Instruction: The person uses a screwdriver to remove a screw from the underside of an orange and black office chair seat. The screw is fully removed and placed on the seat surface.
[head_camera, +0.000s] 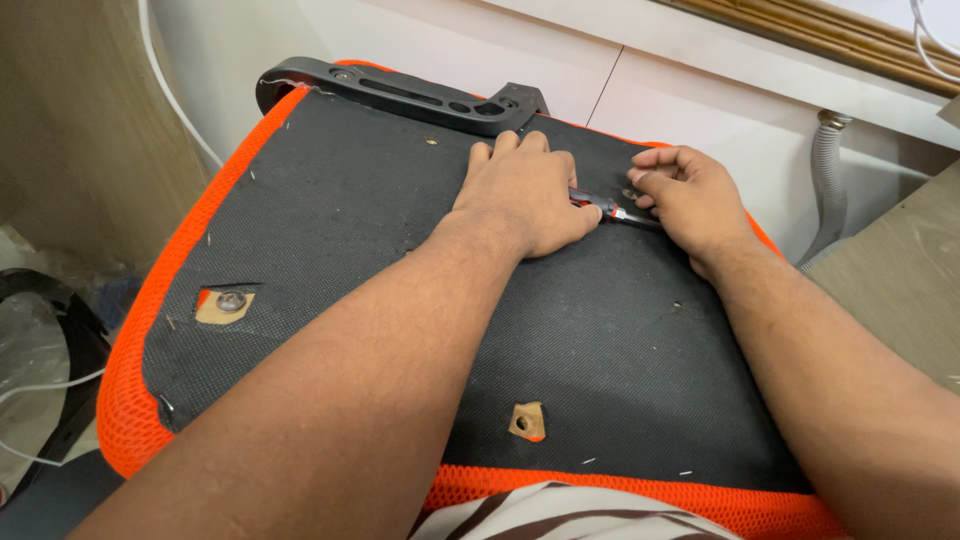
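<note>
An upturned chair seat (330, 250) lies in front of me, its underside covered in black fabric with an orange mesh border (140, 330). My left hand (525, 195) rests flat on the fabric near the far edge, its thumb against a red and black tool (605, 208). My right hand (690, 195) pinches the tool's other end with fingers curled. A black metal bracket (400, 95) is fixed along the seat's far edge. Two cut-outs in the fabric show wood, one with a bolt (231, 300) and one with a hole (526, 422).
A white wall panel (700, 90) stands behind the seat. A grey corrugated hose (830, 180) runs down at the right beside a grey slab (900, 270). White cables (40, 385) and black plastic lie at the left. Striped cloth (560, 510) shows at the bottom.
</note>
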